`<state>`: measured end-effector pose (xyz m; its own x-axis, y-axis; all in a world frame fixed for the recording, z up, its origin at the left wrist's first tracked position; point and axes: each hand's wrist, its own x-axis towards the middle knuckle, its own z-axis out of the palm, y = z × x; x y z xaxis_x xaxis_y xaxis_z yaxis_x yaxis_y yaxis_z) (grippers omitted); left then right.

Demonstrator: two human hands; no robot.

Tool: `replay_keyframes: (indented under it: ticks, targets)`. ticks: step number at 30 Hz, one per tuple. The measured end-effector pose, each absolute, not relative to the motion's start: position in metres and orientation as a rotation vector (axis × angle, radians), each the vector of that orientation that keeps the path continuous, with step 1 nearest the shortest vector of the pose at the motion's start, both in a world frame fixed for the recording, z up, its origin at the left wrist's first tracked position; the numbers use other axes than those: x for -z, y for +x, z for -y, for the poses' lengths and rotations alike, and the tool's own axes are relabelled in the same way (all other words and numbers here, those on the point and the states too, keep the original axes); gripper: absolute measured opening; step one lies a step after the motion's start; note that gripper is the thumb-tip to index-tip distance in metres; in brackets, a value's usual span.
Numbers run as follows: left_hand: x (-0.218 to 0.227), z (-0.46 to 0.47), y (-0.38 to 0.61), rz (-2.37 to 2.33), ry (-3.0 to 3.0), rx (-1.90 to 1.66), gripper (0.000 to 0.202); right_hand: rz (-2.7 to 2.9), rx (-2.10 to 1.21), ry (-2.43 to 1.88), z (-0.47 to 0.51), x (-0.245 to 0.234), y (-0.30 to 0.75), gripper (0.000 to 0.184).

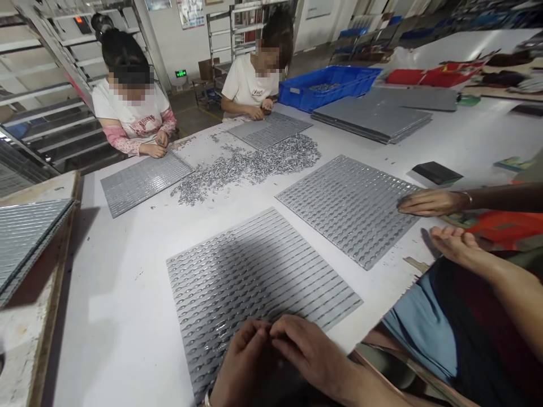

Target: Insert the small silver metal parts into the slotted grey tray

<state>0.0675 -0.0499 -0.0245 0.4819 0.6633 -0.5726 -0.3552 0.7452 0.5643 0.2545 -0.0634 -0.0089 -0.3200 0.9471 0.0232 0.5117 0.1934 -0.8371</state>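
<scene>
A grey ribbed tray (254, 271) full of small metal parts lies on the white table (127, 316) right in front of me. My left hand (244, 359) and my right hand (307, 347) rest together on its near edge. Their fingertips meet in a pinch around something too small to name. A heap of small silver metal parts (250, 164) lies on the table beyond the tray.
A second filled tray (348, 206) lies to the right, under a co-worker's hand (430, 202). Two people sit across at their own trays (142, 181) (269, 129). Stacked trays (373, 117), a blue bin (328, 85) and a left-side tray stack (25, 237) stand around.
</scene>
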Motion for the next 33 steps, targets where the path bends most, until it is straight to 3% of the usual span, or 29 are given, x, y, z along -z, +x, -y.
replay_keyframes:
  ticks: [5,9,17,29,33]
  targets:
    - [0.023,0.049,0.061,-1.019,0.734,-0.535,0.043,1.701,-1.238,-1.420,0.058,-0.001,0.261,0.016]
    - [0.022,0.049,0.063,-0.987,0.674,-0.544,0.042,1.497,-1.307,-1.435,0.065,0.003,0.252,0.014]
    - [0.031,0.048,0.068,-0.974,0.389,-0.694,0.042,1.522,-1.144,-1.635,0.052,0.022,0.260,0.033]
    - [0.029,0.044,0.053,-1.100,0.425,-0.730,0.057,1.853,-0.846,-1.894,0.013,0.046,0.251,0.022]
    - [0.031,0.042,0.053,-1.117,0.527,-0.709,0.057,1.745,-0.868,-1.939,0.013,0.048,0.250,0.007]
